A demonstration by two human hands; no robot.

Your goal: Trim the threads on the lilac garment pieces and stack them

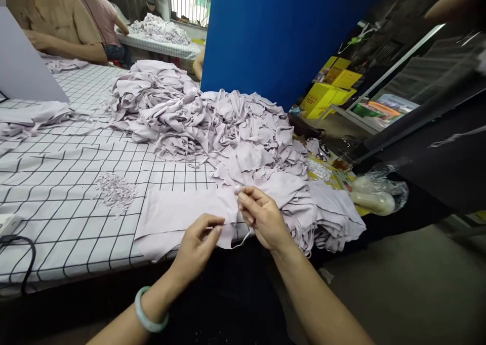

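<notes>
Pinching the near edge of a flat lilac fabric piece (178,216), the left hand (195,246) grasps the cloth while the right hand (261,216) has its fingers (245,203) closed on a small white bit at the same edge; keeping that edge taut and flat looks wise. It lies on the checked desk (56,203), a heap of cut fabric (212,127) behind, small scraps (116,190) left, a blue panel (273,36) beyond.
</notes>
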